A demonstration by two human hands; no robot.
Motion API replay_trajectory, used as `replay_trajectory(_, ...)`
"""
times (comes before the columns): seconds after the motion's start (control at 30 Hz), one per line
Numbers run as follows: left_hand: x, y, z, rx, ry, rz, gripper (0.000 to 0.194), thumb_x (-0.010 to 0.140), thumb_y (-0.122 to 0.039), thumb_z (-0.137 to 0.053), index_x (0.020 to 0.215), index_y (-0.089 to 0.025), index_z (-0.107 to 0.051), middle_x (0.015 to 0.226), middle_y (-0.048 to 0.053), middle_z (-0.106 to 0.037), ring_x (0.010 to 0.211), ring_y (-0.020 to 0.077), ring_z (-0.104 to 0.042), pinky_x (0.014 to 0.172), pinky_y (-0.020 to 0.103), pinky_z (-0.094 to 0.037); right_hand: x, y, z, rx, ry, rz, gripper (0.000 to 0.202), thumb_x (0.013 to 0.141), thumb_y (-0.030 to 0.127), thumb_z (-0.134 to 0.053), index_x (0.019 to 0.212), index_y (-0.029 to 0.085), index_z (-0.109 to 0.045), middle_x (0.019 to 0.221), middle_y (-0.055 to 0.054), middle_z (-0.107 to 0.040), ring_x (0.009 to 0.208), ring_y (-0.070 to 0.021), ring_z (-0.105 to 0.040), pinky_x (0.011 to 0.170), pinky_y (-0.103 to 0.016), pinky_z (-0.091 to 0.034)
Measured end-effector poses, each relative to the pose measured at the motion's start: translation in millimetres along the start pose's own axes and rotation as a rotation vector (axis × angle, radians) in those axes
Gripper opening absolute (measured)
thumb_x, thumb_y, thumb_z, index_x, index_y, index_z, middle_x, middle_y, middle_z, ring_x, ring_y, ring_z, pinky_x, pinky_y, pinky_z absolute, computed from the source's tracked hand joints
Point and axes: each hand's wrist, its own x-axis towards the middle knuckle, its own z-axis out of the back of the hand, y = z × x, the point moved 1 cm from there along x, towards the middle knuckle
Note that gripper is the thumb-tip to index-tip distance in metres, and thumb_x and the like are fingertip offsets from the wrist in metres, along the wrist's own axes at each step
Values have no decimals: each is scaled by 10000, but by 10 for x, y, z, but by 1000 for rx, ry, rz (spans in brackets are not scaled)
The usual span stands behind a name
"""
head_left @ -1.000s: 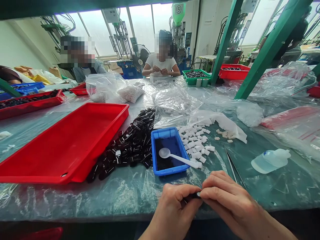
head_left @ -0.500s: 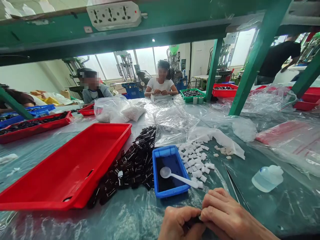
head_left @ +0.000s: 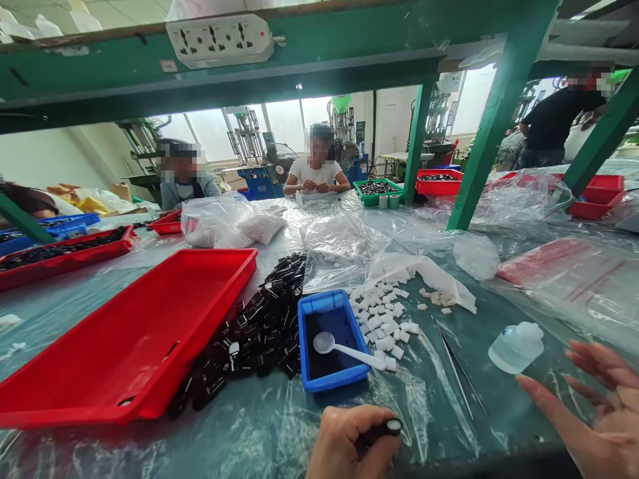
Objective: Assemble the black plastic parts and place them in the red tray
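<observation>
A: Status of hands?
B: Left hand (head_left: 349,442) grips the black tube (head_left: 382,429), white insert seated at its tip. Right hand (head_left: 594,406) has released, now spread open, well right, beside the squeeze bottle (head_left: 516,346).
A: Meaning?
B: Likely insertion complete.

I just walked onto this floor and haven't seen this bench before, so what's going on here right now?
A person sits at a plastic-covered table. Their left hand grips a small black tube with a white insert at its end; the right hand is open and apart from it, near a small clear bottle. In front lie a pile of black tubes, a blue tray with a white spoon, loose white pieces and a red tray. Other people sit across the table.
</observation>
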Motion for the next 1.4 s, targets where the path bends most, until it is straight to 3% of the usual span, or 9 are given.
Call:
replay_trajectory(0.13, -15, -67, 17, -51, -3, 27, 192, 766, -144, -570, 775, -105, -758, 532, 22, -615, 456, 111, -501, 418, 173, -401, 278, 78, -88, -105, 256, -447, 949, 526, 659, -675, 1306, 168, -448, 1301, -213, -546, 1181, -464, -507, 923, -585, -478)
replay_trajectory(0.33, -46, -96, 21, -38, -32, 77, 157, 758, -161, -615, 787, -134, -766, 619, 53, -706, 531, 146, -574, 475, 195, -438, 342, 235, -146, -166, 341, -389, 587, 542, 642, -631, 961, 232, -608, 974, -99, -710, 950, -398, -646, 778, -521, -528)
replay_trajectory(0.4, -46, -106, 27, -29, -29, 73, 158, 760, -145, -615, 796, -138, -769, 632, 53, -719, 553, 155, -594, 504, 205, -448, 288, 337, -175, -203, 364, -247, 537, 590, 622, -636, 973, 247, -615, 964, -80, -707, 869, -371, -660, 633, -453, -535)
replay_trajectory(0.47, -43, -122, 37, -16, -18, 75, 162, 762, -131, -619, 813, -140, -773, 658, 54, -735, 575, 161, -611, 527, 211, -457, 215, 499, -220, -202, 392, 85, 399, 739, 528, -596, 1033, 260, -608, 990, -53, -702, 840, -301, -670, 609, -382, -517)
replay_trajectory(0.57, -33, -148, 50, -8, -7, 65, 159, 759, -110, -635, 824, -141, -776, 696, 56, -752, 594, 161, -626, 544, 206, -463, 83, 769, -297, -161, 416, 609, 226, 908, 269, -486, 1110, 245, -583, 1061, -43, -683, 958, -226, -643, 778, -354, -463)
replay_trajectory(0.63, -26, -159, 49, -3, -8, 36, 155, 754, -90, -635, 800, -132, -776, 659, 50, -738, 557, 148, -607, 533, 199, -454, 16, 895, -343, -156, 422, 748, 243, 926, 148, -443, 1104, 225, -591, 1075, -53, -674, 1021, -212, -609, 856, -373, -398)
replay_trajectory(0.77, -25, -158, 39, 5, -28, 5, 140, 747, -79, -643, 766, -126, -774, 598, 39, -706, 515, 135, -571, 513, 192, -433, -48, 979, -402, -172, 443, 844, 275, 923, 56, -457, 1073, 215, -624, 1071, -65, -681, 1024, -197, -599, 856, -385, -353)
replay_trajectory(1.13, 1, -216, 58, -9, 37, 65, 142, 763, -65, -609, 718, -112, -736, 545, -18, -565, 518, 102, -437, 513, 192, -358, -131, 1075, -384, -240, 418, 842, 317, 1016, 164, -358, 1079, 256, -654, 1111, -39, -700, 1054, -202, -603, 915, -438, -294)
replay_trajectory(1.4, -21, -213, 53, -24, 10, 56, 156, 753, -63, -634, 796, -119, -773, 635, 35, -723, 552, 132, -581, 553, 193, -430, -111, 1155, -352, -244, 396, 860, 389, 1035, 183, -276, 1051, 254, -658, 1095, -22, -712, 1075, -182, -584, 933, -418, -275)
